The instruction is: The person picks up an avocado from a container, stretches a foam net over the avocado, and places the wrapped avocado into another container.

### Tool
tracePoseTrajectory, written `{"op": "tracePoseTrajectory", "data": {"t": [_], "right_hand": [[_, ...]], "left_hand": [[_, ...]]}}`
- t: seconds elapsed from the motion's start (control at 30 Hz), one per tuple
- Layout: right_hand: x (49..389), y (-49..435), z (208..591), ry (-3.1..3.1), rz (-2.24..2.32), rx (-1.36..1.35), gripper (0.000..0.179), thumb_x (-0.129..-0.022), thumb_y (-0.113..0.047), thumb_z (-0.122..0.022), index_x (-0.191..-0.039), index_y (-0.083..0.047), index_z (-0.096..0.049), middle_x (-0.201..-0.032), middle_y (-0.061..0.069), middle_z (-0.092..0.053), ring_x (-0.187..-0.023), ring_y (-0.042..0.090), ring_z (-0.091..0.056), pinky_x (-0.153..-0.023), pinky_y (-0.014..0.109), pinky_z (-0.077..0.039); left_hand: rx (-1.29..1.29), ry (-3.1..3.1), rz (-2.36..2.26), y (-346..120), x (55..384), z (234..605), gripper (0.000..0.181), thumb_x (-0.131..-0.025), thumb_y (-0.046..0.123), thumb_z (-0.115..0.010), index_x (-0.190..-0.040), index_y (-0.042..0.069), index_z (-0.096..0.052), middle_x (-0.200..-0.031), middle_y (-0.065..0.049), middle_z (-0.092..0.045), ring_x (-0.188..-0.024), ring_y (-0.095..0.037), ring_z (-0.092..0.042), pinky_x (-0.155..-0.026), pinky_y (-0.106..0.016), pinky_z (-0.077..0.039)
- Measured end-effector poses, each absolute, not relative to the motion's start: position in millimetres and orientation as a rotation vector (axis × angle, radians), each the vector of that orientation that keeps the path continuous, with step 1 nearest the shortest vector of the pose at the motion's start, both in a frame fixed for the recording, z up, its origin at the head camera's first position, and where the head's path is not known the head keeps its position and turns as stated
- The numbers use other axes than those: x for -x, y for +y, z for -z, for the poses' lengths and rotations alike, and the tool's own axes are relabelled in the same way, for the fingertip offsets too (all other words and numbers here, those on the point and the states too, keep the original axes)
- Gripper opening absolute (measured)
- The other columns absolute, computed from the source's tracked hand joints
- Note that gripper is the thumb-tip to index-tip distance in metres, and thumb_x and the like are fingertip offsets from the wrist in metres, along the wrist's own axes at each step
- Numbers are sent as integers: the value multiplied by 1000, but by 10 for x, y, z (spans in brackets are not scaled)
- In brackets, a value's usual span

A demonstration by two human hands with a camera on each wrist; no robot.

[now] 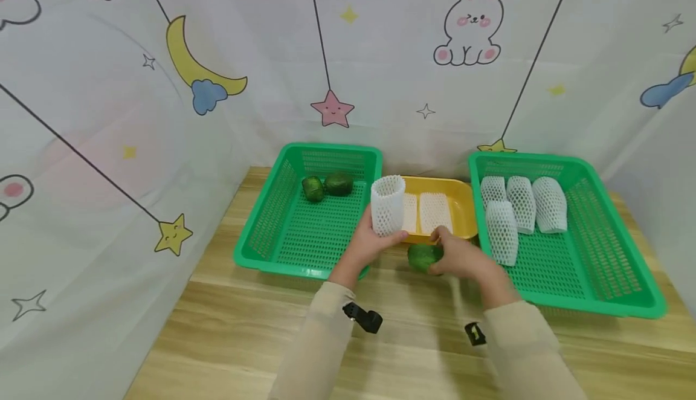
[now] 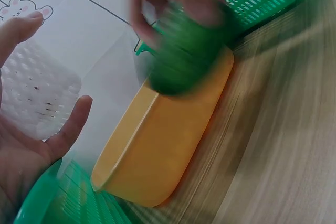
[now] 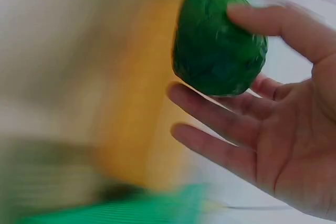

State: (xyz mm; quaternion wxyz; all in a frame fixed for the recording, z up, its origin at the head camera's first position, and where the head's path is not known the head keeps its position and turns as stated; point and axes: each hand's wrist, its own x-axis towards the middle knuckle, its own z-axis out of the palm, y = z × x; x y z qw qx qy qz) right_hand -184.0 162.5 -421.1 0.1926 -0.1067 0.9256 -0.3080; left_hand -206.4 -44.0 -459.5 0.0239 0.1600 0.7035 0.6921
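Note:
My left hand [image 1: 367, 243] holds a white foam net sleeve [image 1: 388, 209] upright, its open end facing up, beside the left basket's near right corner. In the left wrist view the thumb and a finger curve around the sleeve [image 2: 39, 90]. To the right, my right hand [image 1: 462, 258] grips a dark green avocado [image 1: 422, 257] in front of the yellow bin. The right wrist view shows the thumb on top of the avocado [image 3: 215, 45] and fingers beneath it, with two lower fingers extended. Sleeve and avocado are apart.
Two avocados [image 1: 338, 183] lie in the left green basket [image 1: 299, 231]. Flat foam sleeves [image 1: 435, 209] lie in the yellow bin [image 1: 463, 206] between the baskets. In the right green basket [image 1: 576, 273] are several sleeved pieces [image 1: 550, 203]. A patterned curtain [image 1: 380, 55] hangs behind.

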Motion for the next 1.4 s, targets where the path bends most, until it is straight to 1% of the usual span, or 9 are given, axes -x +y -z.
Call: {"op": "tracePoseTrajectory", "data": {"t": [0.17,0.27,0.33,0.43,0.57,0.73,1.03,1.17,1.4], "right_hand": [[1967,1708,3309,2729,1163,385,55,-83,-14,-65,-122,1,-30,-121,25,-39,-97,35,-47,-79,46,-43],[2046,1666,3030,2755,1307,514,54,-88,-15,-62,-132,-5,-32,-131,19,-37,-99,32,-46,-80,41,-43],[2078,1617,2969,2707,1387,626,54,-89,-14,-62,-135,-9,-33,-133,17,-39,-95,28,-47,-77,34,-43],[2099,1535,2967,2658,1431,719,50,-89,-14,-62,-131,-10,-35,-129,16,-46,-91,24,-48,-72,29,-41],[2114,1442,3016,2667,1454,760,43,-89,-15,-64,-124,-8,-40,-123,16,-52,-99,24,-50,-76,32,-40],[2110,1394,3045,2699,1456,777,42,-88,-17,-65,-124,-9,-45,-124,13,-50,-103,25,-49,-78,36,-39],[2133,1365,3120,2726,1402,855,36,-87,-14,-65,-121,-10,-52,-115,8,-45,-94,23,-42,-69,36,-33],[2150,1315,3195,2735,1358,833,39,-86,-17,-67,-121,-9,-51,-115,9,-46,-97,25,-44,-73,39,-34],[2139,1255,3324,2775,1352,809,40,-83,-19,-72,-115,-6,-53,-112,8,-51,-103,25,-44,-80,43,-36]], "left_hand": [[-450,2203,-2137,-424,2062,4576,79,-74,8,-77,-138,12,-32,-121,-12,-50,-104,-25,-52,-85,-38,-47],[-439,2188,-2130,-425,2059,4577,80,-73,7,-77,-139,12,-31,-122,-11,-49,-105,-25,-52,-86,-38,-46],[-451,2174,-2119,-424,2060,4578,79,-74,6,-77,-138,11,-31,-122,-11,-49,-104,-24,-52,-85,-37,-47],[-485,2154,-2110,-423,2039,4534,76,-75,5,-76,-137,10,-33,-119,-11,-50,-101,-22,-52,-83,-36,-47],[-529,2140,-2093,-434,1977,4410,72,-77,3,-74,-137,7,-34,-116,-12,-50,-99,-20,-51,-83,-35,-46],[-527,2143,-2060,-439,1929,4324,71,-77,2,-72,-136,5,-33,-116,-12,-50,-99,-18,-50,-83,-34,-45],[-456,2150,-2052,-452,1920,4305,70,-79,4,-72,-136,5,-33,-120,-12,-49,-102,-21,-50,-85,-35,-44],[-478,2146,-2051,-458,1922,4304,69,-79,5,-72,-136,4,-32,-121,-14,-49,-104,-23,-50,-86,-36,-44],[-522,2129,-2107,-444,2043,4507,71,-78,9,-74,-137,14,-35,-119,-9,-50,-102,-22,-51,-84,-36,-46]]}}
